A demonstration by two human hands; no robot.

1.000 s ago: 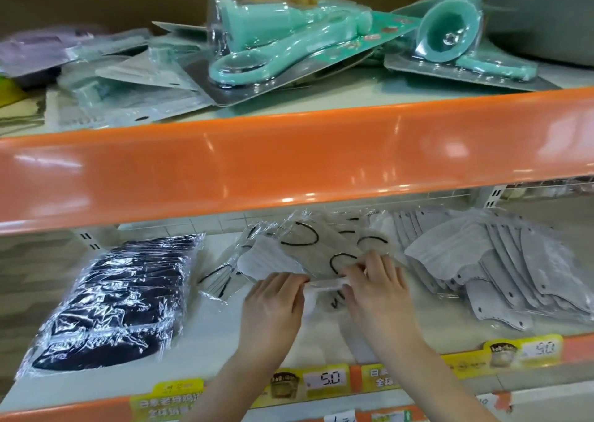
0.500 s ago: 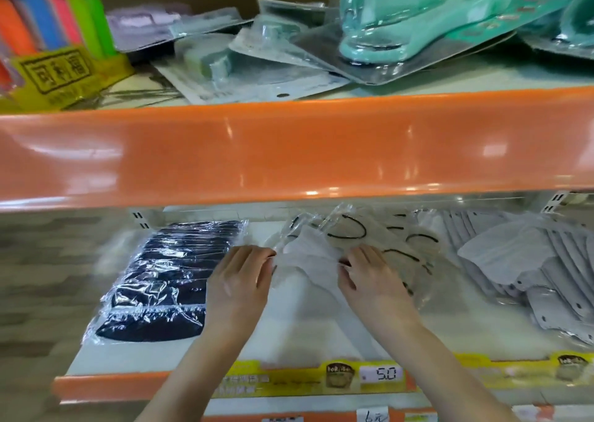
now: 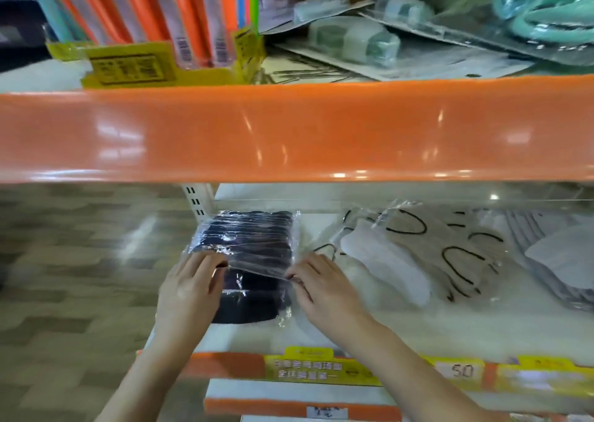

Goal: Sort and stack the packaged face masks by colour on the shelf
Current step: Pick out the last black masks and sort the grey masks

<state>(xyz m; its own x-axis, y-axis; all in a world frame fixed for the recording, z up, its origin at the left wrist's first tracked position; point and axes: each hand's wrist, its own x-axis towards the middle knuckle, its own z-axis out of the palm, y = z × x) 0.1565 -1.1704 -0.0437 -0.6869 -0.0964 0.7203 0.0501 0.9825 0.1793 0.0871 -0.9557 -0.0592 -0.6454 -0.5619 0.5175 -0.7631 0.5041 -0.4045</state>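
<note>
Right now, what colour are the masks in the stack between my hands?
Black, or very dark navy, in the mask stack under clear wrap; the head view shows it.

Single head view looks forward and down, close on the shelf (image 3: pixel 418 334).

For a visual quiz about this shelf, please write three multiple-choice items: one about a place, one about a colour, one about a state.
1. Where does the stack of black face masks in clear plastic lie?
A. lower shelf, left end
B. upper shelf
C. floor
2. What colour are the masks at the far right?
A. green
B. grey
C. red
3. What is the left hand doing?
A. hanging idle
B. touching the black stack
C. holding a pen

Answers: 1 A, it lies under the orange shelf edge; 2 B, they look pale grey; 3 B, its fingers rest on the wrapper, as the right hand does.
</note>
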